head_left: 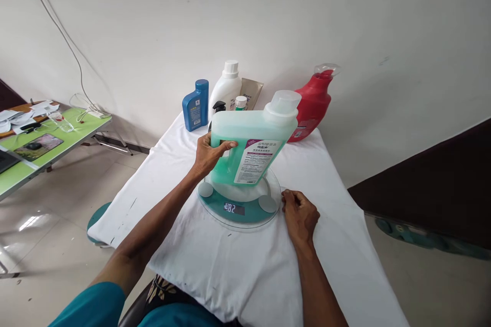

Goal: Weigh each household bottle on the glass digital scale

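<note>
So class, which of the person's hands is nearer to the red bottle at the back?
Right. The right hand rests on the cloth beside the scale, below the red bottle. The left hand grips the green bottle, farther left.

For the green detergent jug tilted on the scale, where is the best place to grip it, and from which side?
Probably the built-in handle at its left end, approached from the left. The green jug leans on the round scale, its capped spout up at the right, and the left hand is already wrapped through that handle. The right hand rests on the cloth beside the scale.
</note>
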{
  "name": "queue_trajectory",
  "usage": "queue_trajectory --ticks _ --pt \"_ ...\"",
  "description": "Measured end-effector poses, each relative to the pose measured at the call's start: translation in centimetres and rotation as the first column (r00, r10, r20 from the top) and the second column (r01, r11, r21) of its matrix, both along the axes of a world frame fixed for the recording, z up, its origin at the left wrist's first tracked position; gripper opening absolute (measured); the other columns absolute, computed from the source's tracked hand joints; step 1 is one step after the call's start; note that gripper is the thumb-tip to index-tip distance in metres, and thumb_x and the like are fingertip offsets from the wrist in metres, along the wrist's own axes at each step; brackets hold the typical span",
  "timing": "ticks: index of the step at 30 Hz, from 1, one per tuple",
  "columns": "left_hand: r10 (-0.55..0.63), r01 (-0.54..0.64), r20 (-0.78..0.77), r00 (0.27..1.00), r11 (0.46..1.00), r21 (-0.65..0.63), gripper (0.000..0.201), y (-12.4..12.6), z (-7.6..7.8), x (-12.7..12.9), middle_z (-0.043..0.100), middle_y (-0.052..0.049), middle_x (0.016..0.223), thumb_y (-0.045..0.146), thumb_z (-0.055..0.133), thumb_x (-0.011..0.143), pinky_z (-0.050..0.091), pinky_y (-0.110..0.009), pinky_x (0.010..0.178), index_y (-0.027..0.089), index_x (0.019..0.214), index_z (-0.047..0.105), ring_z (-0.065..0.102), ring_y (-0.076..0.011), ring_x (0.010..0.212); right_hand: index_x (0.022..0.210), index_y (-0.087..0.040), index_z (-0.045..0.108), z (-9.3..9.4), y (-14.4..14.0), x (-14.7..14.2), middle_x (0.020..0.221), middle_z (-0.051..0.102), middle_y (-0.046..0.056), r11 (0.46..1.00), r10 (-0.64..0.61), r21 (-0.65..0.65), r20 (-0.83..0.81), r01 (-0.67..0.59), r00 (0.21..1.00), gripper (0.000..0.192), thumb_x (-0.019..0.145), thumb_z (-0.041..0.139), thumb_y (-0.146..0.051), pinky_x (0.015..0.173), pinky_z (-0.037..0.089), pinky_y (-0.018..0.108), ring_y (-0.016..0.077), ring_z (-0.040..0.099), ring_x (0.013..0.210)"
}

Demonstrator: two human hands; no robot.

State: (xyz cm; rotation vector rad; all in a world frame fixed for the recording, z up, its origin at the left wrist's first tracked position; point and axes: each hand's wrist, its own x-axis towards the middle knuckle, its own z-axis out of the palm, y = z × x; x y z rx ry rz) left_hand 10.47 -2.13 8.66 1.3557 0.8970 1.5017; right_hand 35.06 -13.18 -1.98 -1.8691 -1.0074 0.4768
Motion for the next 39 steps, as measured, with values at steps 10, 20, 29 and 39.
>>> queue_trajectory --ticks 10,20,29,39 --pt "0.311 -0.315 -0.069 0.948 0.947 -0.065 0.067 0.0 -6.9 -6.8 0.064 -0.005 0.077 0.082 0.054 0.093 0.048 -0.029 0.067 0.017 0.080 0.069 0.058 -0.0150 0.071 0.078 -0.022 0.069 -0.6 0.0 -0.3 0.070 0.073 0.006 0.999 -0.032 0.005 -0.007 0.032 0.999 0.038 0.076 0.055 -0.058 0.076 0.049 0.038 0.0244 0.063 0.064" --pt "0.268 -0.261 -0.008 0.964 0.933 -0.247 0.064 0.8 -10.4 -8.5 0.050 0.001 0.062 0.080 0.058 0.091 0.036 -0.027 0.052 0.018 0.076 0.064 0.045 -0.0104 0.052 0.079 -0.022 0.072 -0.8 0.2 -0.1 0.068 0.072 0.006 0.999 -0.037 -0.012 -0.004 0.037 0.999 0.040 0.076 0.056 -0.058 0.075 0.048 0.039 0.0253 0.063 0.064" --pt "0.273 -0.283 -0.073 0.959 0.934 -0.218 0.060 0.5 -11.0 -8.7 0.049 0.002 0.060 0.076 0.058 0.091 0.036 -0.027 0.053 0.018 0.076 0.062 0.044 -0.0110 0.052 0.079 -0.022 0.071 -1.0 0.0 0.1 0.071 0.074 0.006 1.000 -0.008 -0.001 -0.008 0.008 1.000 0.043 0.077 0.056 -0.062 0.074 0.048 0.038 0.0253 0.065 0.063" --pt "0.256 -0.281 -0.131 0.958 0.933 -0.224 0.052 0.3 -10.8 -8.6 0.050 0.002 0.061 0.067 0.059 0.093 0.037 -0.027 0.054 0.018 0.076 0.063 0.044 -0.0111 0.053 0.078 -0.022 0.070 -1.4 0.1 0.4 0.070 0.074 0.006 1.000 0.013 0.011 -0.004 -0.013 1.000 0.043 0.079 0.055 -0.062 0.071 0.048 0.037 0.0252 0.066 0.061"
